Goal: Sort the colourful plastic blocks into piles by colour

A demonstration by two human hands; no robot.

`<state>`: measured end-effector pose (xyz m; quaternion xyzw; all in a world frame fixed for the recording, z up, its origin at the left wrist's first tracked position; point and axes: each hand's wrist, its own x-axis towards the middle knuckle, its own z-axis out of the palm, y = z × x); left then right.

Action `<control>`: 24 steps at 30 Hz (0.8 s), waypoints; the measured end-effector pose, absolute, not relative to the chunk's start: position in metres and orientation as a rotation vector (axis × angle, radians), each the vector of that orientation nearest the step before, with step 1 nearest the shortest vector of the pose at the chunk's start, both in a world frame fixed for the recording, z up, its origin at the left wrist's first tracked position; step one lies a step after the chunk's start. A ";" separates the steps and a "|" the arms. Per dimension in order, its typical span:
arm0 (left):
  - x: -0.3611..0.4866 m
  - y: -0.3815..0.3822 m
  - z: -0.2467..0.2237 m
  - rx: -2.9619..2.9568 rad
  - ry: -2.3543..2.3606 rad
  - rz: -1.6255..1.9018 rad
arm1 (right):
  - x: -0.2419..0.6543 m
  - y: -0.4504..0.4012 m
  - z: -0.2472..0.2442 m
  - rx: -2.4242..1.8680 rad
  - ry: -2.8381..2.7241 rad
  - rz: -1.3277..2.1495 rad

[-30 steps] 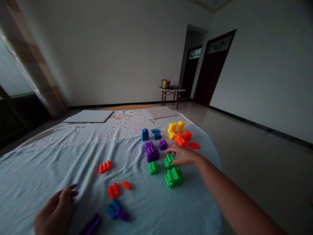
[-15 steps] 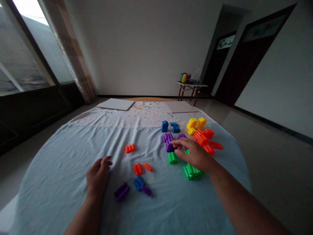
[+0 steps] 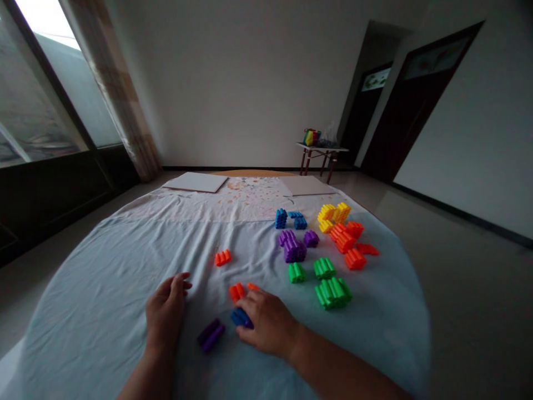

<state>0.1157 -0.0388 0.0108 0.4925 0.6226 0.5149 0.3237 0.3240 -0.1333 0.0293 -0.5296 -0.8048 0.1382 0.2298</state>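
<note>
My right hand (image 3: 268,325) reaches over the near middle of the cloth, its fingers around the blue piece (image 3: 240,318) and a mostly covered purple piece; whether it grips them is hidden. Just beyond its fingertips lie an orange piece (image 3: 237,292) and a partly covered smaller orange one (image 3: 252,286). My left hand (image 3: 166,308) rests on the cloth at the left, fingers loosely curled and apart, holding nothing. Between the hands, nearer me, is a dark purple pair (image 3: 211,335). Another orange piece (image 3: 222,258) lies farther off.
On the table's right stand purple (image 3: 294,250), green (image 3: 333,293), orange (image 3: 343,239), yellow (image 3: 327,213) and blue (image 3: 281,218) block groups. Two flat boards (image 3: 197,181) lie at the far side. A small side table (image 3: 322,148) stands beyond.
My right hand has moved from the purple and green blocks toward me and left, onto the blue and purple pieces. My left hand has barely moved. The view has shifted slightly.
</note>
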 end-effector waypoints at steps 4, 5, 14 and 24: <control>0.114 -0.037 0.010 1.282 1.675 1.300 | 0.328 -0.131 0.030 -1.479 -2.110 0.353; 0.113 -0.036 0.010 1.277 1.685 1.290 | 0.330 -0.130 0.030 -1.485 -2.079 0.352; 0.110 -0.035 0.011 1.253 1.739 1.256 | 0.336 -0.123 0.013 -1.410 -1.989 0.428; 0.098 -0.023 -0.009 1.262 1.737 1.234 | 0.350 -0.136 0.065 -1.235 -1.601 0.550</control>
